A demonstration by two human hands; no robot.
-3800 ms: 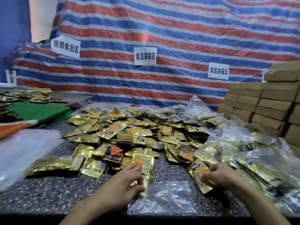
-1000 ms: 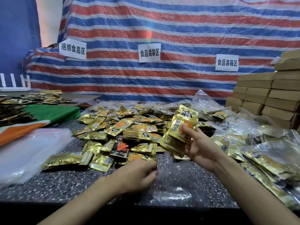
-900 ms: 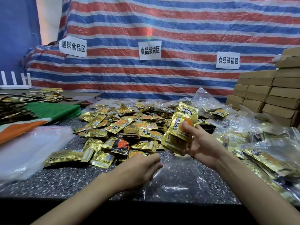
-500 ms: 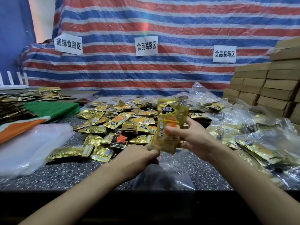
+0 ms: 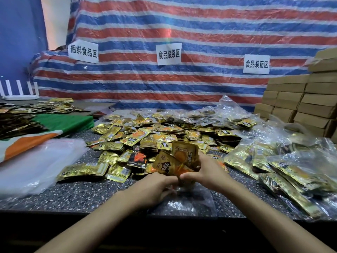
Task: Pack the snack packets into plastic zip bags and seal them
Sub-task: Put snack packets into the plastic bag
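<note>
Near the middle of the surface's (image 5: 76, 196) front edge, the right hand (image 5: 207, 173) has its fingers curled round a bunch of gold snack packets (image 5: 179, 159), which stand on end and fan out upward, their lower ends at the mouth of a clear zip bag (image 5: 191, 202). The bag lies flat against the front edge, and the left hand (image 5: 155, 185), fingers curled, pinches its mouth just beside the right hand, the two hands touching. Behind them a heap of loose packets (image 5: 155, 134) covers the middle of the surface. Filled bags (image 5: 291, 167) are piled along the right edge, and a pile of empty bags (image 5: 34, 167) lies by the left edge. Cardboard boxes (image 5: 310, 105) are stacked at the far right corner, against a striped tarpaulin (image 5: 182, 24)
</note>
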